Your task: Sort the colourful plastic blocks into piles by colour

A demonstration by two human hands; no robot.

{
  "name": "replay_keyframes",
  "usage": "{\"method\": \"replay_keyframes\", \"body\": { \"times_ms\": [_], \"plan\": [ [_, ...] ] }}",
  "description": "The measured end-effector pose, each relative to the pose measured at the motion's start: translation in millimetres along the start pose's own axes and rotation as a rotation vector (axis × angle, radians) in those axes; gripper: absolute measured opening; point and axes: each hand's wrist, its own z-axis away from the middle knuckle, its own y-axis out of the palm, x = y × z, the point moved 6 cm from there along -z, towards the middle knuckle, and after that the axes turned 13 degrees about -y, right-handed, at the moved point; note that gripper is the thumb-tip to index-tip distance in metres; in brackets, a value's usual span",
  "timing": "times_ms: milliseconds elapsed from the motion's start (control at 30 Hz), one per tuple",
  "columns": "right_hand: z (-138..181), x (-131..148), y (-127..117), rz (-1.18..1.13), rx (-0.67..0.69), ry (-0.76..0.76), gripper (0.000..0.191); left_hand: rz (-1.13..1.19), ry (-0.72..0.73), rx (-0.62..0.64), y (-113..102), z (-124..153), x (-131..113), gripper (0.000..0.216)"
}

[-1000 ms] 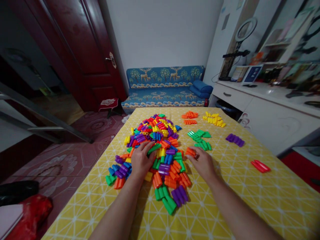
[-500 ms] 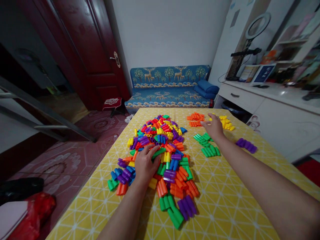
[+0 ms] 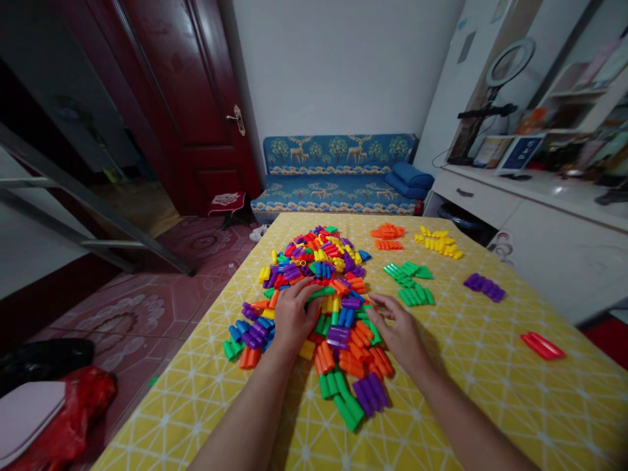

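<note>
A big heap of mixed plastic blocks (image 3: 318,288) in red, blue, yellow, green, orange and purple lies on a table with a yellow patterned cloth (image 3: 471,392). My left hand (image 3: 293,315) rests on the heap's near left side, fingers curled over a green block (image 3: 320,292). My right hand (image 3: 400,330) lies at the heap's right edge, fingers spread flat over orange and green blocks, holding nothing. Sorted groups lie to the right: orange blocks (image 3: 387,235), yellow blocks (image 3: 438,241), green blocks (image 3: 409,282), purple blocks (image 3: 483,286) and red blocks (image 3: 541,345).
A blue patterned sofa (image 3: 338,173) stands beyond the table's far end. A dark red door (image 3: 186,98) is at the back left. A white cabinet (image 3: 540,216) with a ring light (image 3: 510,62) stands at the right. A red bag (image 3: 69,418) lies on the floor, lower left.
My right hand reached out to the orange group at the far right, then came back empty to the heap's right edge. My left hand stayed on the green block.
</note>
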Motion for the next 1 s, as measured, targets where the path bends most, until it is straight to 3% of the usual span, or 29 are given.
{"method": "replay_keyframes", "body": {
  "times_ms": [267, 400, 500, 600, 667, 833, 1000],
  "plan": [
    [-18, 36, 14, 0.11, 0.047, -0.259, 0.038, 0.004, 0.016, -0.027, -3, 0, 0, 0.02],
    [-36, 57, 39, 0.061, 0.17, -0.282, 0.05, 0.057, 0.03, -0.016, -5, 1, -2, 0.018],
    [-42, 69, 54, 0.02, 0.203, -0.289, 0.039, 0.108, 0.055, 0.023, -5, 2, -4, 0.018],
    [-43, 70, 49, 0.022, 0.119, -0.294, 0.019, 0.131, 0.025, 0.048, -4, 2, 2, 0.016],
    [-41, 62, 34, 0.021, 0.011, -0.248, 0.016, 0.142, 0.003, 0.031, -3, 1, 7, 0.015],
    [-25, 21, -9, -0.087, -0.307, 0.066, 0.034, 0.183, 0.013, -0.029, -5, -1, 8, 0.015],
    [-20, -6, -25, -0.216, -0.399, 0.112, 0.045, 0.074, 0.047, -0.072, -9, -1, 2, 0.028]
  ]
}}
